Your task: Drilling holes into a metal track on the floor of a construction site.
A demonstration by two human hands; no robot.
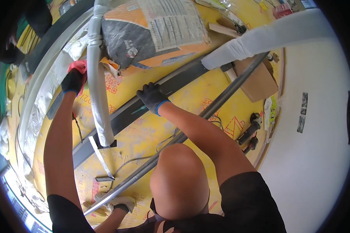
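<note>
My left hand [72, 81], in a dark glove with a blue cuff, is closed round a bunched red cloth [80, 66] beside an upright post wrapped in pale plastic [94, 77]. My right hand [152, 97], gloved the same way, rests with fingers apart on a long dark metal beam [124, 121] that runs diagonally across the floor. A slim teal item [139, 109] lies on the beam by the right wrist; its kind is unclear. The post's black foot plate [106, 145] stands by the beam. A second wrapped post [237, 48] meets the beam farther right.
A large printed sack [124, 42] lies beyond the beam. Nearer me, a grey metal tube [217, 101] crosses diagonally. At right are a cardboard box [256, 79], an angle grinder [251, 128] and a white wall [311, 155]. Cables trail over the yellow floor [140, 136]. Another person's legs [39, 17] show far left.
</note>
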